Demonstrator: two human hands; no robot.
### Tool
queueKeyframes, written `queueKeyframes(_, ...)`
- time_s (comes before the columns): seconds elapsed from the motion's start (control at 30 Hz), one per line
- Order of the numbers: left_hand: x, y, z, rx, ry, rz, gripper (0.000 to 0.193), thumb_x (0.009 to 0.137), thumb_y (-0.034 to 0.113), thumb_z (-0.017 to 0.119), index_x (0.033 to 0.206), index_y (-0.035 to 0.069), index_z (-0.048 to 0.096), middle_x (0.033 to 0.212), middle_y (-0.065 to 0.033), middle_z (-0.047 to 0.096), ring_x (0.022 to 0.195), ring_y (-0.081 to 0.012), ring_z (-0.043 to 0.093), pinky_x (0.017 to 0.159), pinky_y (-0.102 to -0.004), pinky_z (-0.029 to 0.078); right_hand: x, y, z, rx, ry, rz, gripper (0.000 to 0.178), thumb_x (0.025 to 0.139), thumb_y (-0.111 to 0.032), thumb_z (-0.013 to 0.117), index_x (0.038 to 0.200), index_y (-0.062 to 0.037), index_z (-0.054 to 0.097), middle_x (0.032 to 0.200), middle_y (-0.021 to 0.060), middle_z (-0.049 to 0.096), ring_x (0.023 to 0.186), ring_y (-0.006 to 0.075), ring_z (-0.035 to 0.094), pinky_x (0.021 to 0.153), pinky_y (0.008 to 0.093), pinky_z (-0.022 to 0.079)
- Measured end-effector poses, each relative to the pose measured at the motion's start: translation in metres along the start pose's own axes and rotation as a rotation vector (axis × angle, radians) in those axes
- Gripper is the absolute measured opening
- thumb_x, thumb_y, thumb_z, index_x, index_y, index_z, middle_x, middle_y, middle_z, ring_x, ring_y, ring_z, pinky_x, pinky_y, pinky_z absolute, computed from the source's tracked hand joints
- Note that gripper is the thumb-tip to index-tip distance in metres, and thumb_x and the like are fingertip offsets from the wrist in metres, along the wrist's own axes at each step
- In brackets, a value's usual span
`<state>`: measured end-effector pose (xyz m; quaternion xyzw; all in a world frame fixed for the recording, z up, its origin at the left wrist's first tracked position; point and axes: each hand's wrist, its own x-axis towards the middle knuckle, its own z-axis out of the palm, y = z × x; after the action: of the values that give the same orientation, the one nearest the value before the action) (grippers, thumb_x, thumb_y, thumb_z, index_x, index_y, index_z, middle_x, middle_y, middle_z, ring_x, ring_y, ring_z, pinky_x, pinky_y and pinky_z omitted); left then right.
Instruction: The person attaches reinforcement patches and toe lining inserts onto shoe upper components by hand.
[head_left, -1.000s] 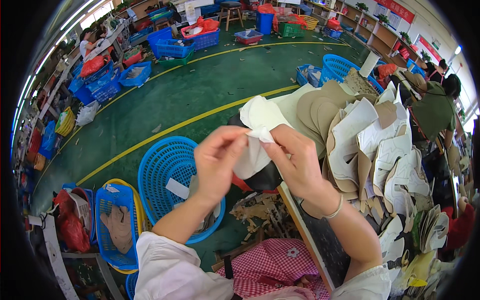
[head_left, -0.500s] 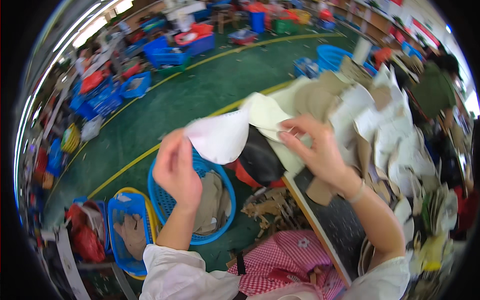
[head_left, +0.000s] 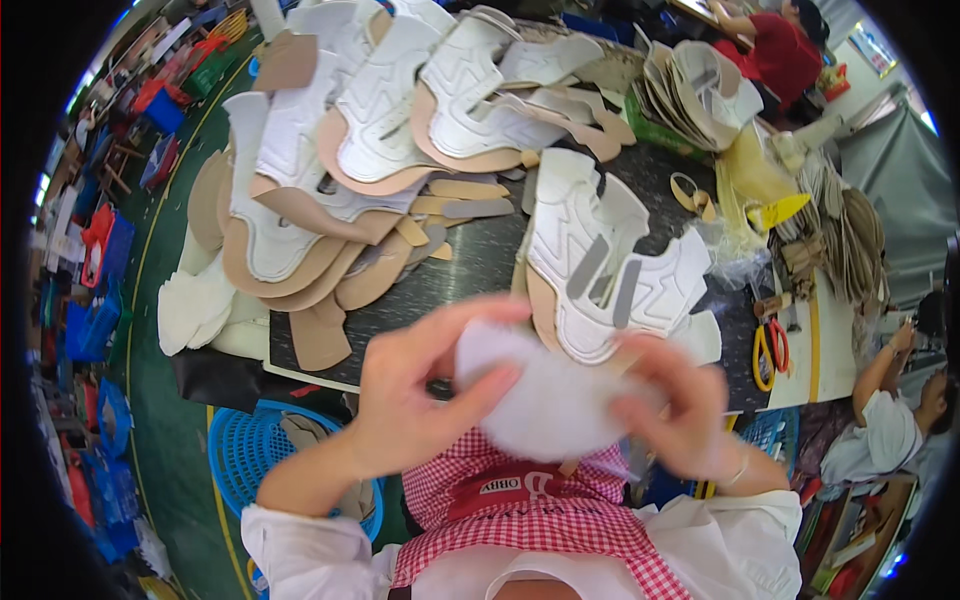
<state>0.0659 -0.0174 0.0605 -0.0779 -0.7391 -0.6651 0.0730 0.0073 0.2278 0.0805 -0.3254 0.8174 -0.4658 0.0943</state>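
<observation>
In front of my chest, over the table's near edge, I hold a flat white piece with curved edges (head_left: 545,405), blurred by motion. My left hand (head_left: 425,375) pinches its left end between thumb and fingers. The fingers of my right hand (head_left: 675,405) close on its right end, also smeared. Whether it is one layer or two, I cannot tell. Just beyond lies a white shoe upper (head_left: 600,260) with grey strips and a tan lining. More white and tan uppers (head_left: 385,130) overlap in a pile at the far left of the table.
The dark speckled table (head_left: 460,265) carries tan and grey strips (head_left: 465,200). Yellow and red-handled scissors (head_left: 770,352) lie at the right. A blue basket (head_left: 240,450) stands below left, beside pale pieces (head_left: 195,305) on the table's left edge. Other people sit at the right.
My view has swung right, from the aisle to the table. Both hands have come in toward my chest; my right hand has left the pale stack and now grips the white piece's other end.
</observation>
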Motion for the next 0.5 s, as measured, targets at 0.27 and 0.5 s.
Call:
queueKeyframes(0.27,0.073,-0.05,0.04,0.406,-0.345,-0.144,0.061,0.08,0.004,0.065,0.136,0.014,0.044,0.073,-0.0084,0.063,0.061,-0.0113,0.061,0.058,-0.0268,0.049,0.011,0.074,-0.022,0.037,-0.016,0.171,0.013,0.084,-0.006,0.065,0.096,-0.0009,0.066,0.089,0.0095,0.068,0.073,0.0171,0.066,0.062,0.0254,0.05)
queueKeyframes(0.5,0.079,-0.047,0.036,0.239,-0.331,-0.429,0.058,0.083,0.002,0.061,0.137,0.011,0.043,0.095,-0.0061,0.065,0.082,-0.0094,0.062,0.072,-0.0258,0.052,0.016,0.086,-0.014,0.062,-0.071,0.13,0.012,0.084,-0.007,0.065,0.095,-0.0028,0.066,0.088,0.0093,0.067,0.07,0.0181,0.066,0.056,0.0267,0.05)
